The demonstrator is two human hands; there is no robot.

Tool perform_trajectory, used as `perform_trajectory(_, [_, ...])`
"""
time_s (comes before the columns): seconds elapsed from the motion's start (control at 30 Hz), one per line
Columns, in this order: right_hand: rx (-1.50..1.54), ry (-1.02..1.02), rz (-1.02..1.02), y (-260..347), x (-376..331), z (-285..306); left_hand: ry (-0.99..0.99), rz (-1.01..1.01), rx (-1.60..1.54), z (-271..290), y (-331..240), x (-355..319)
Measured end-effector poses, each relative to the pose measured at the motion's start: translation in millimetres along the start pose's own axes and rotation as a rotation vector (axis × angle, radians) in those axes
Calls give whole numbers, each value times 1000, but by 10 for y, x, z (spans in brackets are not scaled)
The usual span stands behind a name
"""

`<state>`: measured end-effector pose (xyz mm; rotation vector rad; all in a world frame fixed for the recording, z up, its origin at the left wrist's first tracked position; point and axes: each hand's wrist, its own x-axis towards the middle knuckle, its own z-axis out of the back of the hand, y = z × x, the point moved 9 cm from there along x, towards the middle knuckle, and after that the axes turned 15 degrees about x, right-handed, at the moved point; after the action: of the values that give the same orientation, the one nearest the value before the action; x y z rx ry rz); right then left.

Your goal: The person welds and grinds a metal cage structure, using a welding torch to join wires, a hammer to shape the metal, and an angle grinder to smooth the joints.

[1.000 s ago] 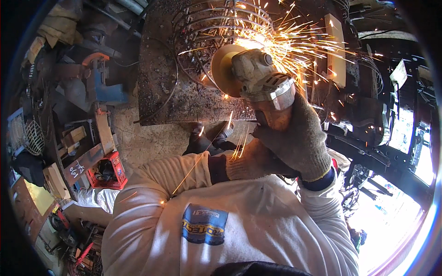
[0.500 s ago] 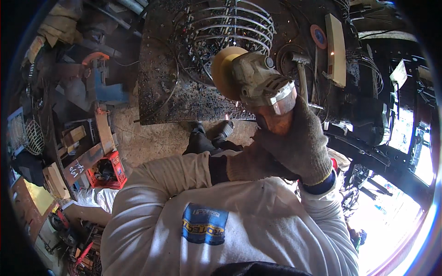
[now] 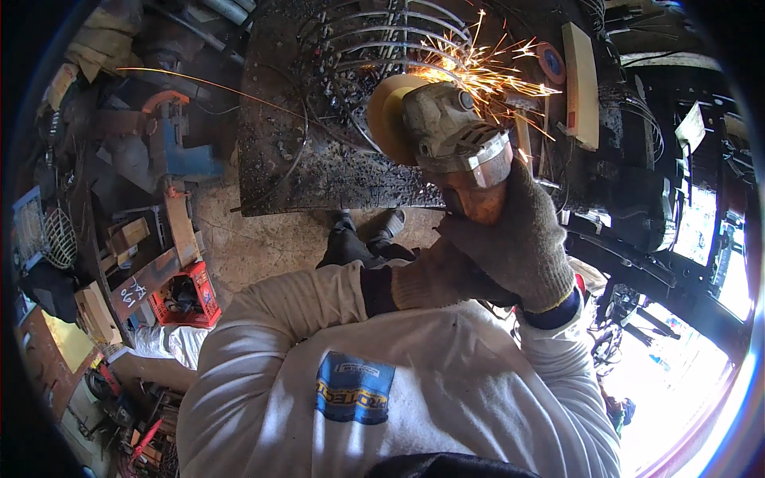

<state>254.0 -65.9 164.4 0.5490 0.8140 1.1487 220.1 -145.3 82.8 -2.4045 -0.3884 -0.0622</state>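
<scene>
An angle grinder (image 3: 450, 131) with a worn grey head and an orange-brown body is held over the dark workbench. Its yellowish disc (image 3: 386, 119) is at the edge of a frame of curved metal rods (image 3: 390, 46), and bright sparks (image 3: 482, 76) spray away to the far right. Gloved, my right hand (image 3: 522, 239) is closed around the grinder's body. My left hand (image 3: 434, 276), gloved too, reaches across from the left and is closed at the grinder's rear, partly under the right hand. Its fingers are mostly hidden. The disc hides the exact contact point.
Dark grit and small bits litter the workbench (image 3: 271, 171). To the right lie a wooden block (image 3: 582, 86), a round reddish disc (image 3: 551, 62) and a hammer, partly behind sparks. A blue vise (image 3: 187, 151) and a red crate (image 3: 187, 296) stand at left.
A large burst of sparks now flies from the disc, with one long streak to the left; before, only a few specks showed. The grinder has shifted and tilted slightly.
</scene>
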Motion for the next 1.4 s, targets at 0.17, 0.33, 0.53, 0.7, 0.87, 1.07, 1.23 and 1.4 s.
perform_trajectory(0.17, [99, -11, -125, -30, 15, -11, -4, 11, -26, 26, -3, -24])
perform_trajectory(0.33, [50, 8, -174, -58, 12, 0, 0, 22, -70, 25, -17, -29])
perform_trajectory(0.53, [112, -6, -141, -7, 17, 0, 41, 2, -424, -72, 71, 49])
perform_trajectory(0.7, [61, -9, -205, -42, 10, -3, 311, -118, -1365, -96, 189, 72])
perform_trajectory(0.87, [35, 14, -101, 3, 15, 10, 143, -43, -649, -94, 68, 51])
perform_trajectory(1.07, [93, 12, -149, -63, 29, -11, 102, -34, -488, -84, 7, 21])
perform_trajectory(1.23, [33, -2, -148, -41, 0, 11, 149, -61, -635, -121, 26, 47])
perform_trajectory(1.4, [30, 22, -178, -21, 34, 22, 298, -140, -1045, -201, -39, 52])
